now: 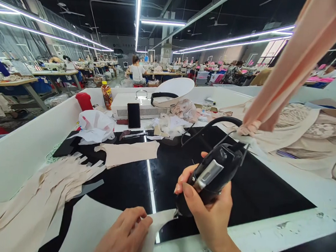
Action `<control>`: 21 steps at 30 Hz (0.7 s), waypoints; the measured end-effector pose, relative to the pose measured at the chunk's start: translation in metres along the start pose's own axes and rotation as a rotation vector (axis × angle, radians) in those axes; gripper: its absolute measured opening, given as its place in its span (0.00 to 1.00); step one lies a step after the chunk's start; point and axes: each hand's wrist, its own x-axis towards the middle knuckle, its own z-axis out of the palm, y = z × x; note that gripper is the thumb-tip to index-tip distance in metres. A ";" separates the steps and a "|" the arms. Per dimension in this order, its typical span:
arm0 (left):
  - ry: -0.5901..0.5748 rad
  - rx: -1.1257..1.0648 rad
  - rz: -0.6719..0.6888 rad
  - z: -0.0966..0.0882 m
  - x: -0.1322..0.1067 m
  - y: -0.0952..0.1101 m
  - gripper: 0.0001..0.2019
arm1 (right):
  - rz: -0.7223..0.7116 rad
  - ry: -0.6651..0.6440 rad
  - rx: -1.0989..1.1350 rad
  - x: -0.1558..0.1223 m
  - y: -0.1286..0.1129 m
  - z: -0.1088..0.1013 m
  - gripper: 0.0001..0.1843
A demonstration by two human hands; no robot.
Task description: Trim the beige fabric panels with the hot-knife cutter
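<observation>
My right hand (208,213) is wrapped round a black corded electric cutter (210,175) with a metal plate on its body. A twisted pink fabric strip (283,72) hangs from above and is knotted to the cutter's wire hanger. The cutter's low end meets the tip of a pale fabric piece (89,220) on the black glossy board (176,165). My left hand (126,230) lies on that piece near the tip, fingers curled and pressed together on the cloth. Just where the cutter meets the cloth is partly hidden.
Beige cut pieces (45,194) are heaped at the left, with another flat piece (131,154) behind. A phone (133,116) leans on a white box (120,101); a bottle (107,95), white bag (94,124) and scraps (168,126) stand near. Lace pieces (308,128) pile at right.
</observation>
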 end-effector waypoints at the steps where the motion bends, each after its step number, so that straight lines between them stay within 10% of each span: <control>1: -0.011 -0.004 -0.036 0.001 -0.005 -0.001 0.13 | -0.003 0.003 -0.005 0.000 -0.001 -0.001 0.17; 21: -0.125 -0.135 0.041 0.002 0.028 -0.003 0.27 | 0.014 0.043 -0.024 -0.014 -0.008 -0.010 0.31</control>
